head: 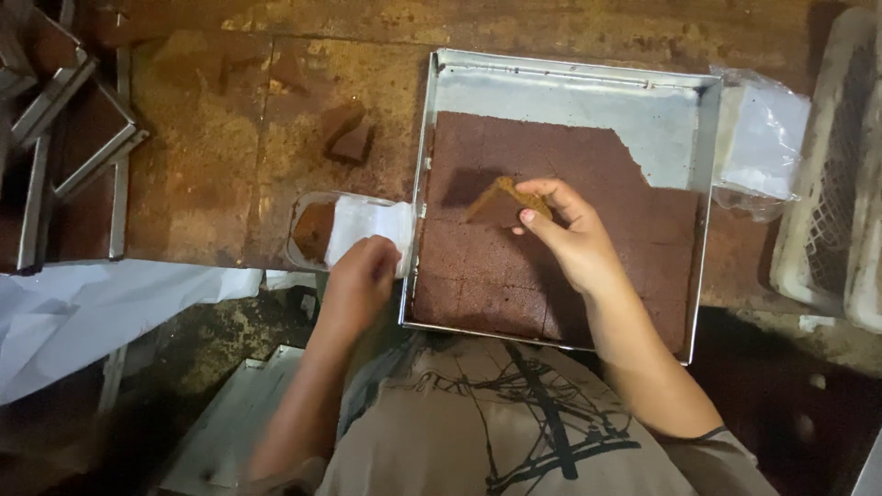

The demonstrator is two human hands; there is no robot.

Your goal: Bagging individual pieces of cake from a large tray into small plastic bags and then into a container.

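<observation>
Worktop [230, 119] (rusty brown), metal tray [570, 78], dim room

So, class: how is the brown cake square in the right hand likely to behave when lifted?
The cake piece probably feels light, since the right hand lifts it by fingertips alone. Likely soft and crumbly: the slab in the tray has a ragged edge.

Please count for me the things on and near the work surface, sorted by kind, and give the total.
Square metal baking tray with a brown scored cake slab: 1
Cut brown cake pieces, one in the right hand, loose ones on the table: 3
Clear plastic containers, one at the left hand: 1
White plastic crates: 1
Total: 6
</observation>
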